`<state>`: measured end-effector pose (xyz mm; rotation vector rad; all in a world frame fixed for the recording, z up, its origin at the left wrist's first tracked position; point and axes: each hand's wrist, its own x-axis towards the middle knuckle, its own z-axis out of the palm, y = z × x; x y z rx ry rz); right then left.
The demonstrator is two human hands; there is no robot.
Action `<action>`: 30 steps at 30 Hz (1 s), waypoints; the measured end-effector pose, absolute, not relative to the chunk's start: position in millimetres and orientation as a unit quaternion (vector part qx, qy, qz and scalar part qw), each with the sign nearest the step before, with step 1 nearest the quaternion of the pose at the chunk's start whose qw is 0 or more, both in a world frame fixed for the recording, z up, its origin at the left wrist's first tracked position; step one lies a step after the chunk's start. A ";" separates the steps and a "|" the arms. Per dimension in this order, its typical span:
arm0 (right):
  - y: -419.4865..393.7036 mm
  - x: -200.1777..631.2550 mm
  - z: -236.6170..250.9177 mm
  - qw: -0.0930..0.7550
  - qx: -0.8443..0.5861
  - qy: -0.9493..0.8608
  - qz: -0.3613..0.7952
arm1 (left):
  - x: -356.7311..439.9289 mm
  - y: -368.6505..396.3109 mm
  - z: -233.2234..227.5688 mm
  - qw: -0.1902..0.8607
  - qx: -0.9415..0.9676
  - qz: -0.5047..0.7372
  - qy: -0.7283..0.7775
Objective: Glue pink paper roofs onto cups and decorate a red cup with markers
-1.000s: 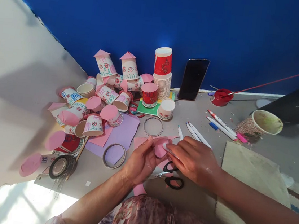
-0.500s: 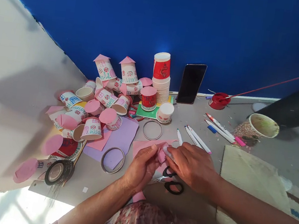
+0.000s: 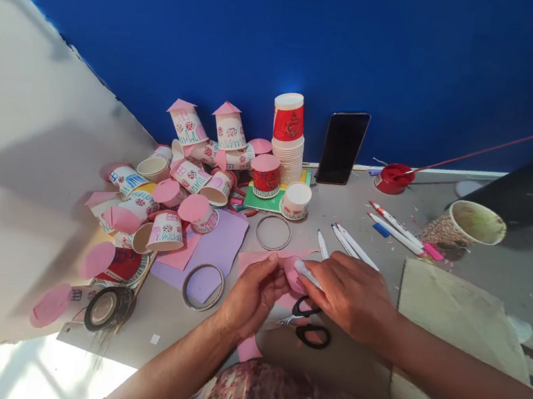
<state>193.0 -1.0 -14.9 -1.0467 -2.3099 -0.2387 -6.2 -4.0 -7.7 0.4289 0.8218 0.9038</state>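
Observation:
A small rounded piece of pink paper (image 3: 294, 273) is held between the thumb and fingers of my left hand (image 3: 254, 298). My right hand (image 3: 347, 293) grips a whitish glue tube (image 3: 308, 273), its tip against the pink paper; any label is hidden by the fingers. Below my right hand lie scissors (image 3: 312, 334) with black handles, their blades partly covered. Under both hands is a larger pink sheet (image 3: 252, 261), and a pink scrap (image 3: 248, 349) sits near my clothing.
Decorated paper cups (image 3: 167, 231) with pink tops crowd the left side. Tape rings (image 3: 200, 309) lie in front of them. A cup stack (image 3: 292, 160) and a phone (image 3: 343, 147) stand against the blue wall. Markers (image 3: 346, 243), a paint pot (image 3: 394, 179) and a patterned cup (image 3: 452, 229) are on the right.
The pink paper has turned in my left hand and shows a flatter, rounder face. The glue tube has shifted slightly over it. The whole view has moved a little.

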 end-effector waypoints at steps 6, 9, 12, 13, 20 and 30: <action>1.3 193.8 -13.5 0.293 -0.362 -0.880 -0.091 | -5.9 -4.8 -2.2 0.778 0.219 0.416 0.416; 0.6 192.6 -13.5 0.291 -0.367 -0.879 -0.092 | -2.6 -7.2 -3.7 0.768 0.247 0.419 0.416; -1.0 190.9 -13.7 0.292 -0.367 -0.879 -0.089 | -2.2 -8.5 -6.1 0.754 0.273 0.413 0.431; -1.4 190.3 -13.8 0.295 -0.366 -0.879 -0.087 | -2.7 -8.7 -6.5 0.752 0.278 0.410 0.436; -2.1 186.2 -12.8 0.316 -0.354 -0.877 -0.080 | -5.6 -8.9 -4.2 0.747 0.286 0.395 0.453; -1.5 186.8 -14.2 0.334 -0.311 -0.888 -0.058 | -4.0 -5.9 4.3 0.775 0.253 0.400 0.419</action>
